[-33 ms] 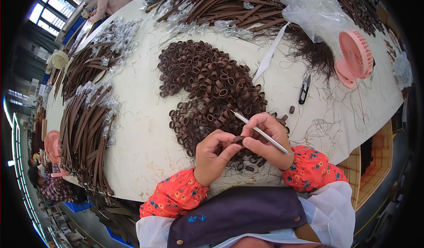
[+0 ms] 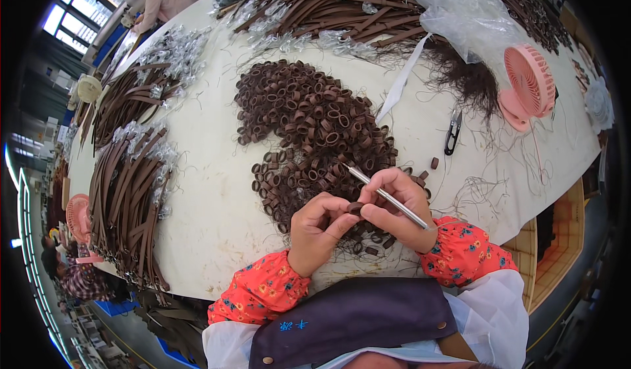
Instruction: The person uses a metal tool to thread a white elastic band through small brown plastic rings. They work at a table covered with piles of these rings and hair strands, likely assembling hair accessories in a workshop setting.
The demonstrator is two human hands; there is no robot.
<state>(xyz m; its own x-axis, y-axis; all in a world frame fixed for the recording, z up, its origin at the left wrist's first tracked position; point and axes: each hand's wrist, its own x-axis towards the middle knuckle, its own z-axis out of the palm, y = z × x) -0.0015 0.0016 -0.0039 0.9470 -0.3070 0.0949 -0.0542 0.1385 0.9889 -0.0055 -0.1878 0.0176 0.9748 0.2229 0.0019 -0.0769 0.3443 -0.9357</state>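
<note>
Between the fingertips of both hands is a small brown strap loop (image 2: 355,207). My left hand (image 2: 315,231) is closed, with thumb and forefinger pinching the loop's left side. My right hand (image 2: 406,228) is closed too, its fingertips at the loop's right side. It also holds a slim silver pen-like tool (image 2: 360,176) with a thin tip, slanting up and left over the heap. Just beyond my fingers lies a large heap of brown strap loops (image 2: 315,116); the fingers partly cover its near edge.
Bundles of brown straps (image 2: 125,205) with clear plastic wrapping lie at left, more straps (image 2: 342,11) at the far side. Black thread snips (image 2: 453,132), a pink fan (image 2: 529,83) and loose threads are at right. Another person (image 2: 164,1) sits at far left.
</note>
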